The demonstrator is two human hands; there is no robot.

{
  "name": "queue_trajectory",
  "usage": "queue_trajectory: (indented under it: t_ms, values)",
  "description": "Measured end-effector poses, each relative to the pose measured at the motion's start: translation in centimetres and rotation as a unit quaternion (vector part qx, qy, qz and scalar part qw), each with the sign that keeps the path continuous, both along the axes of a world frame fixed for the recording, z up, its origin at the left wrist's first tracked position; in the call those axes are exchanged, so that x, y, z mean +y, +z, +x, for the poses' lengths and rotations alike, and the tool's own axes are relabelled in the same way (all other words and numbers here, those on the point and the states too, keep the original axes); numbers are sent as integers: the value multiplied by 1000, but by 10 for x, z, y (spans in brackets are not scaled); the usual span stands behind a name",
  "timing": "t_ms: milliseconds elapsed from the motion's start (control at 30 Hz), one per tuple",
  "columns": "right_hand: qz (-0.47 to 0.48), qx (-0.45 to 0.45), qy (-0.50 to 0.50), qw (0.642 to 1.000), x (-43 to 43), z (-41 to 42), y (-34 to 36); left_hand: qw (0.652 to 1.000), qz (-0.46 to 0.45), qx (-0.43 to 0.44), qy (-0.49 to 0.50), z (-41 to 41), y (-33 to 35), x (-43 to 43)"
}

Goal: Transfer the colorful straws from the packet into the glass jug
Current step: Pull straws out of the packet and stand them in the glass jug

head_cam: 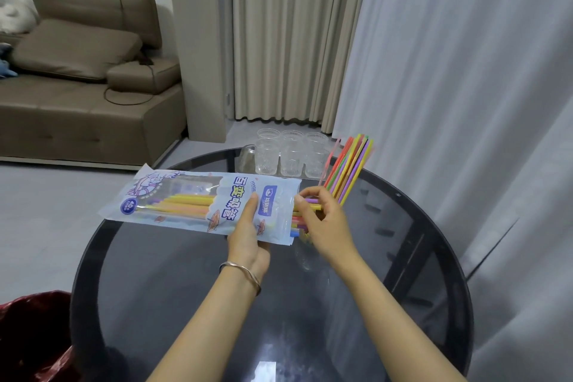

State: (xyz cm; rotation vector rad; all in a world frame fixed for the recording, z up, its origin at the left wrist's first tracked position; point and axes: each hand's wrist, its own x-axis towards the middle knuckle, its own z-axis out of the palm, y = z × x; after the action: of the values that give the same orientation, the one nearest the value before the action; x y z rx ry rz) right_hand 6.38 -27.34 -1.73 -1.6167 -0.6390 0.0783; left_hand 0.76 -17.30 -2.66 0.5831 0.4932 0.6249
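Observation:
A light blue straw packet is held level above the round dark glass table, its open end pointing right. My left hand grips the packet near that end, thumb on top. Several colorful straws still show through its clear window. My right hand pinches the straw ends sticking out of the opening. Behind that hand a bunch of colorful straws stands tilted to the right in the clear glass jug, which is mostly hidden by my hand.
Several clear glass cups stand at the table's far edge. A dark red bag sits at the lower left beside the table. A brown sofa is at the left and grey curtains hang close on the right.

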Motion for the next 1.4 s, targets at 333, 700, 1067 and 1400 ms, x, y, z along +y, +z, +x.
queue_trajectory:
  t_ms: [333, 700, 1067, 1400]
  values:
    - [118, 65, -78, 988, -36, 18, 23, 997, -74, -13, 14, -7, -2, 11]
    - [151, 227, -57, 960, -3, -6, 8, 998, -55, 8, -6, -2, -6, -5]
    - [252, 292, -60, 921, -30, 25, 13, 997, -74, -12, 3, -4, -1, -3]
    - [137, 252, -99, 953, -24, 20, 11, 997, -73, 11, 0, -2, -3, -7]
